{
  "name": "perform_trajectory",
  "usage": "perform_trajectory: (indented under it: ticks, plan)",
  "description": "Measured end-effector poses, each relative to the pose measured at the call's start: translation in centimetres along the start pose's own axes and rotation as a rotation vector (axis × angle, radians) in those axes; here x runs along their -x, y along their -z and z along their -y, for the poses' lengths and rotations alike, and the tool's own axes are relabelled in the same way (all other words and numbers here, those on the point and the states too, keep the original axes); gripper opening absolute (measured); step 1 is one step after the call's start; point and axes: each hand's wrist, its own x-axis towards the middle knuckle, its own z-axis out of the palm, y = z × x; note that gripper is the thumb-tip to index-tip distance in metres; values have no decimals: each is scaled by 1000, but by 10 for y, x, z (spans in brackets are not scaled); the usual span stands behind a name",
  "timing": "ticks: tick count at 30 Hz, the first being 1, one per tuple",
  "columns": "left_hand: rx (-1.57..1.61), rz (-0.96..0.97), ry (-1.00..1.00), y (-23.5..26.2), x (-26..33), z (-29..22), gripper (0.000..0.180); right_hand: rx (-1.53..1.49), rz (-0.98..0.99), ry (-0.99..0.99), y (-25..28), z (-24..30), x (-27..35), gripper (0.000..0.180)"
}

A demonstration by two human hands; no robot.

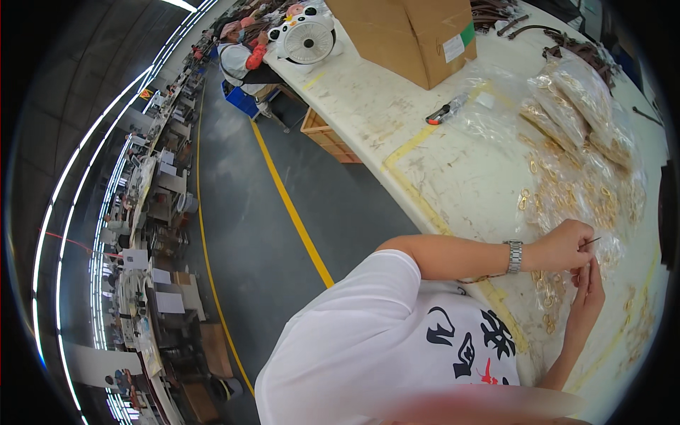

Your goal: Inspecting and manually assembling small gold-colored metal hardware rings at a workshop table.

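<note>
My left hand [563, 245], with a metal watch on its wrist, is closed over the table's right part. A thin dark strip [590, 241] sticks out from its fingertips; its kind is too small to tell. My right hand [588, 289] comes up from below, its fingertips meeting the left ones; what they pinch, if anything, is hidden. Loose gold-coloured metal clasps [548, 322] lie on clear plastic around my hands. More gold clasps [605, 198] spread beyond them. Filled clear plastic bags [567, 106] are heaped farther off.
The long white table [397, 99] carries a cardboard box [404, 35], a red-and-black utility knife [439, 114], a white fan [308, 41] and brown straps [489, 13]. A wooden crate [329, 137] stands beside the table. A person [241, 60] sits at its far end.
</note>
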Motion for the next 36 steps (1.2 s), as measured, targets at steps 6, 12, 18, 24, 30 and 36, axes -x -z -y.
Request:
perform_trajectory:
  ticks: [6, 12, 18, 24, 30, 36]
  plan:
    - [207, 32, 154, 5, 1, -16, 6, 174, 1, 97, 1, -9, 3, 30]
    - [676, 224, 354, 28, -11, -1, 8, -105, -11, 14, 10, -9, 0, 26]
    - [192, 151, 44, 37, -19, -12, 18, -380, 221, -41, 46, -27, -11, 24]
    - [-174, 531, -291, 23, -10, -5, 21, -306, 253, -101, 45, -39, -17, 25]
    - [-324, 498, -127, 21, 0, -21, 16, -233, 45, -113, 27, -63, -15, 26]
    - [16, 448, 47, 15, 2, -14, 17, -275, 43, -108, 19, -65, -18, 26]
